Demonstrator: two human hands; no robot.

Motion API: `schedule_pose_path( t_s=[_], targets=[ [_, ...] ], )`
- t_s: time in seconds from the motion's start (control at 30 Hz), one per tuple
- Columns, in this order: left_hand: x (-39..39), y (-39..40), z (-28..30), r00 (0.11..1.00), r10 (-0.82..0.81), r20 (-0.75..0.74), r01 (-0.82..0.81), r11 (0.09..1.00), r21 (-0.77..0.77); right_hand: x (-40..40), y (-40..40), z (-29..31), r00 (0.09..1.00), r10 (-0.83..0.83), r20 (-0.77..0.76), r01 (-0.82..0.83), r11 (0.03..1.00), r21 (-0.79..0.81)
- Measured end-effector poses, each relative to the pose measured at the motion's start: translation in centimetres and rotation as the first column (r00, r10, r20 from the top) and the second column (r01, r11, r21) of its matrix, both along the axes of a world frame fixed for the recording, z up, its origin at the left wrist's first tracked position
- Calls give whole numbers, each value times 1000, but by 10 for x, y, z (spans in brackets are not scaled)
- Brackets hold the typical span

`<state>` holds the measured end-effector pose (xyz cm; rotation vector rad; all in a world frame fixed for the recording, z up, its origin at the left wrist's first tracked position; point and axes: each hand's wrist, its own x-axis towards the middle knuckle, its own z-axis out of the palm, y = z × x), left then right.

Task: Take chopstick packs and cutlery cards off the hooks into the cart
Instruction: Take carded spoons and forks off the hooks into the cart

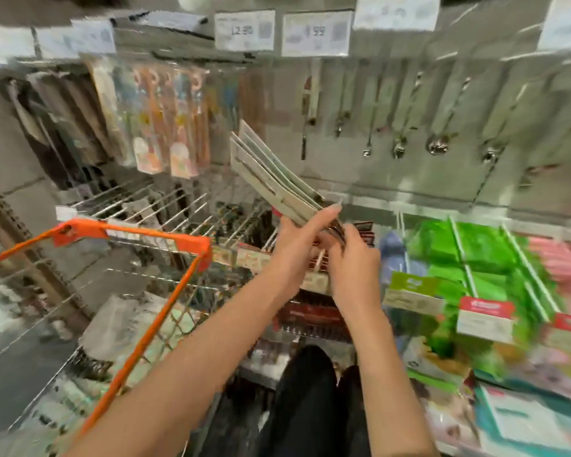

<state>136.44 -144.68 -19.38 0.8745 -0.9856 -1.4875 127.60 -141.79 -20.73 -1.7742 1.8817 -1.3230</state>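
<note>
I have a bunch of packs (271,169) in my grip, in the middle of the frame. They fan up and to the left from my left hand (297,235), which holds them near their low end, thumb on top. My right hand (353,255) is just beside it, fingers curled around the dark ends of the same bunch.

The bunch is off the hooks but not in the cart (139,239) yet (the cart with the orange rim sits at the lower left, and it looks like some things lie in it, too blurry to name). So this step is about half done, I think.

A lot is left. Colourful chopstick packs (165,120) hang at the upper left, and spoons (437,145) hang in a row at the upper right.
</note>
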Motion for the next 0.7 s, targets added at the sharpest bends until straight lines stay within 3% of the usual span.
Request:
schedule_pose_path(
  t_s=[0.2,0.37,0.47,0.7],
  targets=[
    [-104,5,-4,994,28,109,-18,996,-89,-80,27,-10,975,-155,162,138,984,109],
    [-166,11,-12,979,96,182,-55,974,-220,-135,48,-24,973,-8,230,-24,990,140],
    [-194,12,-16,977,43,211,7,973,-231,-169,64,-25,904,27,427,-84,990,115],
    [-237,30,-14,978,-2,211,47,977,-209,-211,78,-24,734,-141,664,140,989,56]
  ],
)
